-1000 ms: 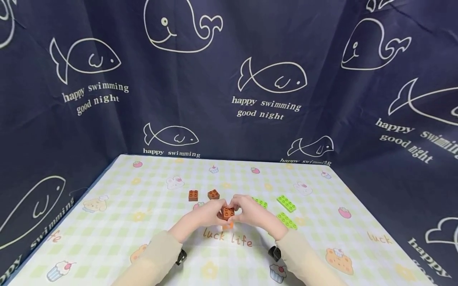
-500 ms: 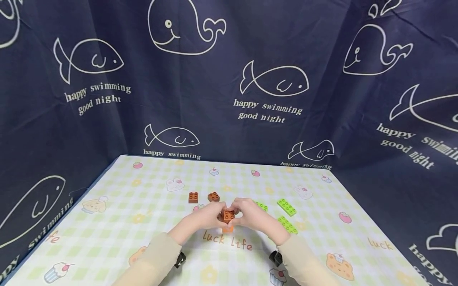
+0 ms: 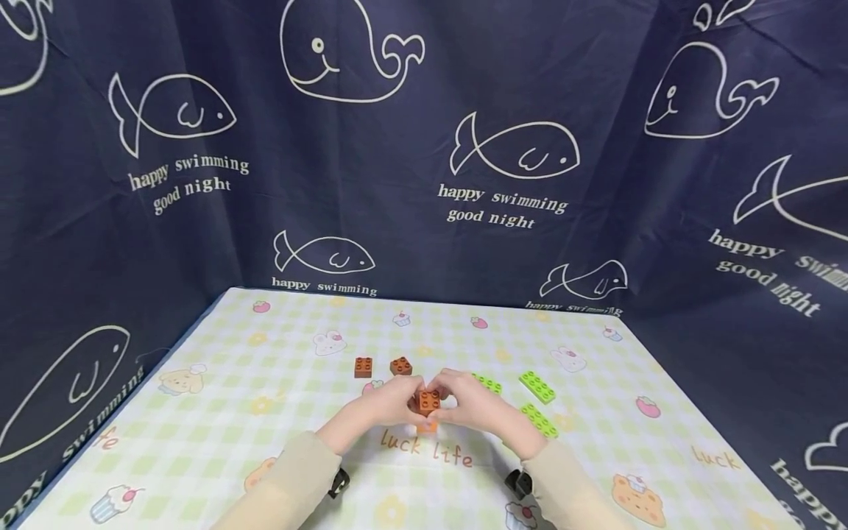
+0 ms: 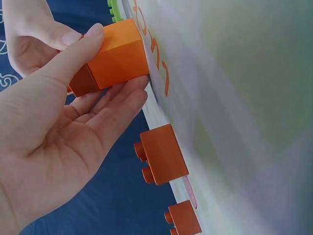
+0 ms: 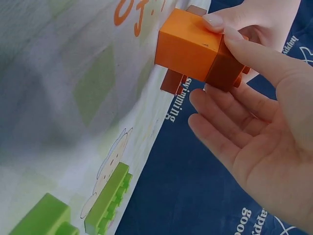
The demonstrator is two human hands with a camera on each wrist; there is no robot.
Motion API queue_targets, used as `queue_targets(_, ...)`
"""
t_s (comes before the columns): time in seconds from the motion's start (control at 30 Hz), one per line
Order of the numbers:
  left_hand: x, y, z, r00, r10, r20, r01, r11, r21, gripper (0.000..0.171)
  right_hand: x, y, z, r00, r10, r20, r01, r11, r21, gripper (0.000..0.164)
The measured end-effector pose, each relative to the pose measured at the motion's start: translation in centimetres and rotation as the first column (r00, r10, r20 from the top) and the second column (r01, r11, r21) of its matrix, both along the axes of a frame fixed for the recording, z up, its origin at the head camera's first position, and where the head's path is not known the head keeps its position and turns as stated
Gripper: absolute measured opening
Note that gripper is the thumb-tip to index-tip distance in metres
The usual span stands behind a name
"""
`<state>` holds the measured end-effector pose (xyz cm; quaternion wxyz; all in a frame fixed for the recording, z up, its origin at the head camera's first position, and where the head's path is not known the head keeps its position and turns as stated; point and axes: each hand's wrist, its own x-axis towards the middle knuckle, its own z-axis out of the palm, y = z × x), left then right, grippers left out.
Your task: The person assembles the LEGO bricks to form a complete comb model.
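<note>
A brown toy building brick point(image 3: 429, 400) sits against a plain-sided orange block point(image 4: 120, 54), studs facing up in the head view. My left hand point(image 3: 391, 401) grips this pair from the left. In the left wrist view its thumb point(image 4: 93, 40) lies near the seam, and its fingers touch the orange block's lower edge. From the other side, my right hand point(image 3: 472, 401) pinches the brown brick, its thumb on one face and fingers point(image 5: 215, 98) below. Both thumb tips nearly meet. The orange block's lower end is at or just above the cloth; contact cannot be told.
Two loose brown bricks, a rectangular one point(image 3: 363, 366) and an angled one point(image 3: 400, 365), lie behind my left hand. Several green bricks point(image 3: 537, 386) lie around my right hand, partly hidden by it. A patterned cloth point(image 3: 218, 419) covers the table; dark curtains point(image 3: 397, 169) enclose it.
My hands stay around the brown brick and orange block. The fingertips near the brown brick's studs have shifted slightly, leaving its top more visible. The head view has moved a little.
</note>
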<state>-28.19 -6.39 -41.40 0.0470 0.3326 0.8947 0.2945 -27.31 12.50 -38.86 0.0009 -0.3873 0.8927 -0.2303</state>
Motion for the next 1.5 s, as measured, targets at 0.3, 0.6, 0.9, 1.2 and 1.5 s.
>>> queue_targets(0.3, -0.2, 0.1, -0.2, 1.000, 0.010, 0.020, -0.011, 1.000, 0.015, 0.034, 0.3, 0.8, 0.5, 1.000, 0.023, -0.006, -0.023, 0.999, -0.024, 0.034)
queue_targets(0.6, -0.1, 0.2, 0.0, 0.999, 0.027, 0.040, -0.027, 1.000, 0.001, 0.038, 0.1, 2.0, 0.7, 0.998, 0.004, -0.055, -0.007, 0.999, -0.054, 0.030)
queue_targets(0.9, -0.1, 0.1, 0.1, 0.999, 0.031, 0.024, -0.031, 1.000, -0.007, 0.043, 0.2, 3.6, 0.9, 0.996, -0.050, -0.071, 0.047, 0.998, -0.036, 0.029)
queue_targets(1.2, 0.0, 0.2, 0.1, 0.999, 0.038, 0.037, -0.037, 0.999, -0.016, 0.043, 0.4, 4.8, 1.0, 0.992, -0.104, -0.074, 0.105, 0.994, 0.002, 0.032)
queue_targets(1.5, -0.1, 0.1, -0.1, 0.998, 0.036, 0.044, -0.035, 0.999, -0.008, 0.043, 0.6, 6.1, 0.8, 0.991, -0.113, -0.064, 0.113, 0.994, -0.011, 0.030)
